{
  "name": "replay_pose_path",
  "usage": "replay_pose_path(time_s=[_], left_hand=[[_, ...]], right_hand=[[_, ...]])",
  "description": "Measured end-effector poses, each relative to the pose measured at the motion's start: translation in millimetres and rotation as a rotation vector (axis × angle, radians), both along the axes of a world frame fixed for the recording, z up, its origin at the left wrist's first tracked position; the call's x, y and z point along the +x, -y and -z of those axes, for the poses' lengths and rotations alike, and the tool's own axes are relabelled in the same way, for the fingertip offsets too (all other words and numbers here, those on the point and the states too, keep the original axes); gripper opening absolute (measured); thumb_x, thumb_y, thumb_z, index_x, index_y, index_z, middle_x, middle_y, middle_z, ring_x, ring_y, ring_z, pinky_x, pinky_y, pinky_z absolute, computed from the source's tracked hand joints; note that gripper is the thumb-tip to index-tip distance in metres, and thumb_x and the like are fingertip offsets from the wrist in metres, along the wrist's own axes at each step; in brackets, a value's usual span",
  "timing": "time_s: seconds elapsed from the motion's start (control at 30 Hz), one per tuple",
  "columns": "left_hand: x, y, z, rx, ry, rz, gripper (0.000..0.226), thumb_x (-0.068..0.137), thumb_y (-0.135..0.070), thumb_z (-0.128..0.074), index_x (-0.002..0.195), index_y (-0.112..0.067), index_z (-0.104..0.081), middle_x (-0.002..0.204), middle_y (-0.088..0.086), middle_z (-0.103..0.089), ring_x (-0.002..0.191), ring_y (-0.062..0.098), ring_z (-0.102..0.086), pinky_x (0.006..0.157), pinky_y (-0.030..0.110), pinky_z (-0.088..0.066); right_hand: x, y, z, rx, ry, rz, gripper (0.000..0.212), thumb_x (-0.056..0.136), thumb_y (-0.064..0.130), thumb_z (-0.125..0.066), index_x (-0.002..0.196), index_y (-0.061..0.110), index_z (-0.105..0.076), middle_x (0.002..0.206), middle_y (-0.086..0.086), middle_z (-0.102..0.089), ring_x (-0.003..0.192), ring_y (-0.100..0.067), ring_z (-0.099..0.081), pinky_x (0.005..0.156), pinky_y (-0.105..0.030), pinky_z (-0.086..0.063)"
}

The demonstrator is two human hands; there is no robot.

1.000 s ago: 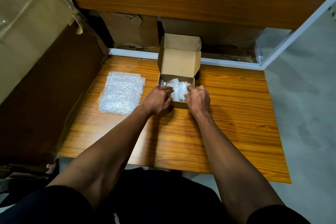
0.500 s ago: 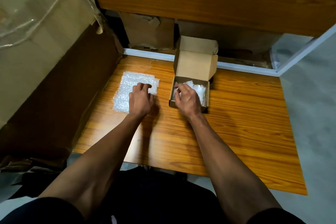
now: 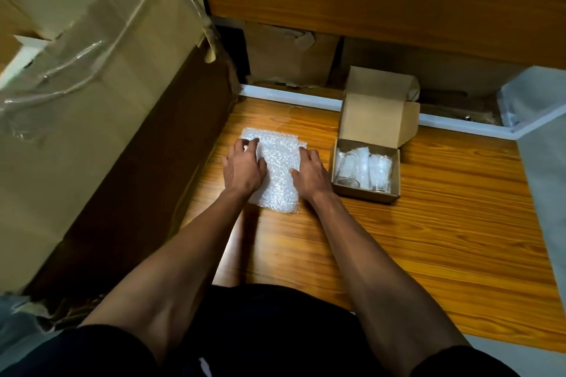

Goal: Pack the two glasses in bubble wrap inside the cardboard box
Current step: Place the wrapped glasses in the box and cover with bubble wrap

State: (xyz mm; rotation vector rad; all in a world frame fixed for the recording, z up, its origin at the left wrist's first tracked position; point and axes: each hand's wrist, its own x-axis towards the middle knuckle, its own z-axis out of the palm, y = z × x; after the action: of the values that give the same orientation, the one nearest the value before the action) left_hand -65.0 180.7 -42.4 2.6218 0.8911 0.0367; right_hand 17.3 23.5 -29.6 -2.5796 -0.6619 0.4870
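A small cardboard box (image 3: 366,194) stands open on the wooden table, its lid (image 3: 378,107) upright at the back. Two clear glasses lie inside it, one on the left (image 3: 346,170) and one on the right (image 3: 380,173), with bubble wrap (image 3: 361,159) between and around them. A flat sheet of bubble wrap (image 3: 280,171) lies on the table to the left of the box. My left hand (image 3: 243,167) rests flat on the sheet's left side. My right hand (image 3: 311,173) rests flat on its right edge. Neither hand grips anything.
A large taped cardboard carton (image 3: 92,95) leans along the table's left side. A wooden panel (image 3: 367,0) overhangs the back, with brown cardboard (image 3: 288,55) beneath it. The wooden table (image 3: 444,239) ends at the right beside a grey floor (image 3: 545,180).
Both hands left the small box. The left moved first onto the flat sheet, then the right followed. The view shifted, so the box now sits further right.
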Motion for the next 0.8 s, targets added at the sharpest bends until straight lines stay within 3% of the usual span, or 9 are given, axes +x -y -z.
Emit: replay_pose_path(time_s=[0.1,0.23,0.3,0.47,0.57,0.67,0.73,0.8], left_hand=[[4.2,-14.8,2.8,-0.051,-0.032,0.066,0.062,0.100,-0.041,-0.060,0.159,-0.035,-0.040,0.164,0.004,-0.034,0.141,0.033,-0.034,0.108,0.054,-0.037],[9.2,-26.1,7.3,-0.129,-0.027,0.084,0.059,0.099,-0.044,-0.065,0.154,-0.036,-0.046,0.164,0.006,-0.030,0.144,0.035,-0.029,0.114,0.057,-0.031],[10.3,-27.8,7.9,-0.158,0.001,0.078,0.060,0.097,-0.046,-0.069,0.152,-0.034,-0.049,0.163,0.007,-0.031,0.145,0.035,-0.027,0.115,0.057,-0.029],[12.5,-27.9,6.8,-0.215,0.059,0.127,0.067,0.090,-0.054,-0.076,0.151,-0.042,-0.049,0.166,0.002,-0.024,0.144,0.034,-0.024,0.115,0.056,-0.027],[13.4,-25.8,3.6,-0.252,0.139,0.143,0.052,0.088,-0.047,-0.081,0.136,-0.043,-0.060,0.163,-0.002,-0.029,0.142,0.031,-0.026,0.109,0.050,-0.026],[13.3,-24.7,1.6,-0.398,0.288,0.100,0.025,0.086,-0.049,-0.079,0.105,-0.043,-0.065,0.138,-0.012,-0.056,0.131,0.026,-0.045,0.108,0.046,-0.029],[13.0,-27.6,1.4,-0.586,0.366,0.030,0.026,0.084,-0.053,-0.079,0.102,-0.040,-0.064,0.114,-0.012,-0.068,0.111,0.021,-0.062,0.101,0.055,-0.050],[11.9,-27.4,-2.1,-0.703,0.417,-0.019,0.026,0.088,-0.042,-0.083,0.109,-0.036,-0.067,0.104,0.003,-0.072,0.095,0.019,-0.067,0.087,0.055,-0.060]], right_hand=[[2.2,-3.5,3.0,-0.020,0.012,0.020,0.063,0.101,0.019,-0.066,0.157,0.016,-0.037,0.154,-0.009,-0.037,0.124,-0.031,-0.056,0.092,-0.037,-0.048],[4.8,-7.0,-1.4,-0.010,0.037,0.056,0.060,0.097,0.013,-0.071,0.150,0.016,-0.044,0.144,-0.006,-0.041,0.106,-0.027,-0.059,0.079,-0.033,-0.047],[5.8,-7.7,-2.0,0.001,0.048,0.053,0.052,0.095,0.008,-0.072,0.141,0.018,-0.049,0.136,-0.003,-0.045,0.096,-0.022,-0.056,0.074,-0.031,-0.044],[11.5,-4.0,0.8,0.095,0.052,0.084,0.026,0.092,0.004,-0.073,0.108,0.020,-0.062,0.119,0.001,-0.053,0.094,-0.020,-0.055,0.072,-0.030,-0.044],[15.4,-2.1,0.4,0.217,0.012,0.115,0.025,0.085,0.004,-0.075,0.094,0.023,-0.062,0.101,0.003,-0.063,0.091,-0.022,-0.061,0.071,-0.036,-0.051],[18.6,1.7,-5.1,0.358,-0.076,0.213,0.025,0.090,0.013,-0.076,0.108,0.025,-0.062,0.099,0.002,-0.070,0.082,-0.019,-0.066,0.065,-0.032,-0.055],[21.4,3.5,-10.0,0.438,-0.191,0.292,0.035,0.093,0.019,-0.076,0.122,0.024,-0.057,0.102,0.000,-0.070,0.083,-0.018,-0.068,0.065,-0.030,-0.056],[23.8,8.6,-14.2,0.513,-0.323,0.360,0.040,0.094,0.021,-0.075,0.129,0.024,-0.054,0.102,0.000,-0.069,0.087,-0.019,-0.070,0.071,-0.036,-0.059]])
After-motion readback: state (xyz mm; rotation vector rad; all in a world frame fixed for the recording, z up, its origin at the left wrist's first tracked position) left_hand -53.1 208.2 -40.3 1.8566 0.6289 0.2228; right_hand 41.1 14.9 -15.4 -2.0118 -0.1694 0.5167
